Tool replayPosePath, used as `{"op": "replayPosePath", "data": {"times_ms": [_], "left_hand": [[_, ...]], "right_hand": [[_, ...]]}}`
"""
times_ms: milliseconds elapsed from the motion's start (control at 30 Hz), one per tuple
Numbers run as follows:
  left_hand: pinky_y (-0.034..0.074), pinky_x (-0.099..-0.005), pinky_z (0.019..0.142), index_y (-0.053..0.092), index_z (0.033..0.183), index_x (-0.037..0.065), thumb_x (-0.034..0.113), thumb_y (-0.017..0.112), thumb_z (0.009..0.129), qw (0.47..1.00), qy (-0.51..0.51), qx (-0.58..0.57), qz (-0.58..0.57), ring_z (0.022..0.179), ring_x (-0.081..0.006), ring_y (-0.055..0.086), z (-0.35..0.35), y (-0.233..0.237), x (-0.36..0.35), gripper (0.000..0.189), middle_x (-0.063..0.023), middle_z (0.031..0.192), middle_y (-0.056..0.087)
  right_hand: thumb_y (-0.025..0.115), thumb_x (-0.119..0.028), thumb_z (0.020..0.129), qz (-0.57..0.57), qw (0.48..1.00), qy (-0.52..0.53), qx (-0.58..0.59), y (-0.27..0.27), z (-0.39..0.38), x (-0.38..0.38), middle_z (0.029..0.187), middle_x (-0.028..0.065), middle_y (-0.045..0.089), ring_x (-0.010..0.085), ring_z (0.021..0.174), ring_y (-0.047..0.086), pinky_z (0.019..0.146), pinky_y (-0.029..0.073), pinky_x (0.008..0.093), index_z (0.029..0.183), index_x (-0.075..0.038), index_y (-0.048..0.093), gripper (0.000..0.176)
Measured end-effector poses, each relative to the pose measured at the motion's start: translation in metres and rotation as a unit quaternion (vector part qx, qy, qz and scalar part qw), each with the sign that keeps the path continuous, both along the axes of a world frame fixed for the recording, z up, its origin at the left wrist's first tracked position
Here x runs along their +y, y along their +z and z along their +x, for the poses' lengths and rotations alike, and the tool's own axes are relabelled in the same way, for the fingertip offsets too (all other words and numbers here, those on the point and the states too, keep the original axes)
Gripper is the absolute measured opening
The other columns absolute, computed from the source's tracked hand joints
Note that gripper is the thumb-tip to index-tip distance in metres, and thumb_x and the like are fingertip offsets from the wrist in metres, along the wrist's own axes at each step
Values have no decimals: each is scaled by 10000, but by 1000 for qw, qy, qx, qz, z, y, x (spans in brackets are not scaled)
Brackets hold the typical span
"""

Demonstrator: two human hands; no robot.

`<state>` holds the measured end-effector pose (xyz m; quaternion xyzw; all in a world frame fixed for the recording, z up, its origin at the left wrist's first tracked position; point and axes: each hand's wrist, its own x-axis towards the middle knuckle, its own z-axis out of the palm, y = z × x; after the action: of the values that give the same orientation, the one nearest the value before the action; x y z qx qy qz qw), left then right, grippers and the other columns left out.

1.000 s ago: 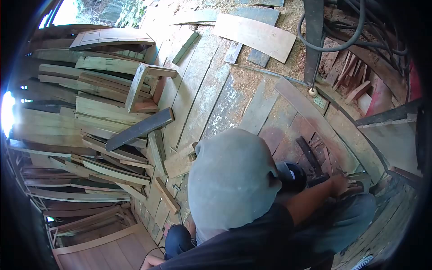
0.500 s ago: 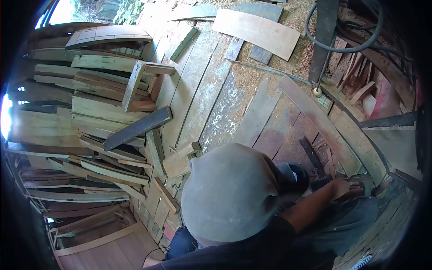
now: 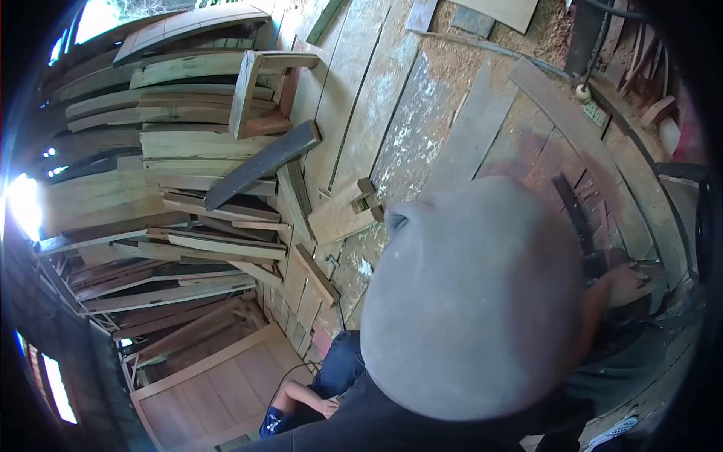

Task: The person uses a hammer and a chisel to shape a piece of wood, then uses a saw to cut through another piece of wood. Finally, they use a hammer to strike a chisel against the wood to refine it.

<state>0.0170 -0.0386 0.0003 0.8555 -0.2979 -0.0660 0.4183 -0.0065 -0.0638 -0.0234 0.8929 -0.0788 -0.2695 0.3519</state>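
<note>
Fingers of my right hand (image 3: 623, 286) were low at the right of the view, bent beside a dark block (image 3: 595, 265); blur and shadow hid their tips, so I could not tell whether they gripped anything, and my left hand was out of sight. Over the last half second the view had swung: a big rounded mass of grey cloth (image 3: 471, 301) loomed larger and further right, and much of the wood along the top edge had slipped out. My hand was still by the lower end of the same curved plank (image 3: 584, 139), so I judged that the work spot had not moved, only that the cloth screened more of my arm. That plank lay on the floor, smooth and brown, bowed in a long shallow arc, with a long dark bar (image 3: 573, 214) on the reddish, stained boards inside its curve. Fine pale sawdust (image 3: 553, 38) was heaped near the top, and flaking white paint (image 3: 414, 120) mottled the grey floorboards (image 3: 467, 128). On the left leaned a rough stack of curved timbers (image 3: 196, 154), some pale and raw, some dark, with a blunt-ended black plank (image 3: 263, 166) slanting across them. Below, a panelled wooden piece (image 3: 211, 392) looked flat and evenly brown, and beside it a bare forearm (image 3: 301, 395) bent near a navy knee (image 3: 343, 361), probably another person's.
</note>
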Motion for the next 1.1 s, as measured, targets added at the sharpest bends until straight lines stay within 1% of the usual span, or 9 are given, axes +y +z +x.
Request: {"op": "replayPosePath", "data": {"times_ms": [67, 100, 167, 200, 233, 267, 333, 667, 1100], "left_hand": [[340, -492, 1086, 411, 1399, 192, 293, 365, 966, 1000, 14, 19, -13, 1249, -308, 492, 2, 7, 2, 448, -124, 1334, 527], [341, -493, 1083, 417, 1390, 188, 292, 369, 963, 1000, 19, 21, -12, 1243, -309, 493, 4, 14, 7, 442, -126, 1327, 529], [344, -496, 1076, 428, 1372, 181, 291, 377, 958, 999, 36, 28, -1, 1232, -310, 497, -1, 14, 20, 431, -129, 1311, 533], [345, -498, 1072, 434, 1363, 177, 290, 381, 956, 999, 42, 30, 6, 1226, -310, 498, -4, 15, 27, 426, -130, 1303, 535], [347, -499, 1068, 440, 1354, 174, 289, 385, 953, 998, 51, 37, 19, 1221, -310, 500, -7, 15, 32, 421, -132, 1296, 537], [348, -501, 1065, 446, 1345, 170, 288, 390, 951, 997, 57, 42, 22, 1215, -311, 502, -10, -3, 29, 415, -134, 1288, 539], [351, -504, 1057, 457, 1327, 163, 287, 398, 946, 996, 66, 49, 27, 1204, -312, 505, -9, -10, 34, 405, -137, 1272, 543], [366, -519, 1021, 515, 1238, 126, 279, 439, 922, 994, 64, 78, 51, 1147, -316, 523, -21, -10, 45, 359, -152, 1195, 563], [385, -540, 974, 590, 1121, 79, 268, 493, 890, 995, 16, 76, 65, 1073, -322, 545, -20, -9, 44, 314, -173, 1094, 590]], "right_hand": [[320, -414, 999, 97, 983, 81, -130, -79, -13, -71, 1034, 97, 448, 212, 985, 480, 936, 332, 531, 1244, -93, 462, 428], [310, -453, 1000, 147, 957, 144, -202, -117, -17, -107, 947, 85, 455, 205, 904, 505, 886, 381, 535, 1200, -105, 486, 438], [290, -529, 1003, 192, 905, 243, -291, -177, -26, -156, 772, 61, 469, 191, 743, 556, 786, 480, 543, 1114, -129, 535, 482], [280, -567, 1005, 185, 882, 275, -336, -201, -35, -164, 685, 48, 476, 184, 662, 581, 736, 529, 547, 1071, -141, 560, 515], [278, -568, 1005, 178, 925, 220, -252, -179, -28, -158, 712, 51, 472, 186, 687, 570, 748, 519, 549, 1084, -144, 551, 511], [277, -569, 1005, 142, 966, 140, -164, -141, -21, -130, 739, 53, 467, 188, 712, 559, 760, 509, 551, 1098, -147, 543, 507], [275, -571, 1004, 93, 989, 73, -87, -97, -7, -96, 793, 57, 458, 193, 762, 537, 784, 489, 554, 1126, -154, 526, 501], [262, -579, 1002, 38, 999, 12, -2, -59, -2, -60, 1065, 80, 413, 215, 1013, 426, 905, 391, 572, 1264, -188, 441, 503], [246, -590, 1000, 19, 998, -52, 10, -59, 12, -66, 1418, 109, 354, 244, 1340, 281, 1061, 263, 595, 1444, -232, 331, 576]]}}
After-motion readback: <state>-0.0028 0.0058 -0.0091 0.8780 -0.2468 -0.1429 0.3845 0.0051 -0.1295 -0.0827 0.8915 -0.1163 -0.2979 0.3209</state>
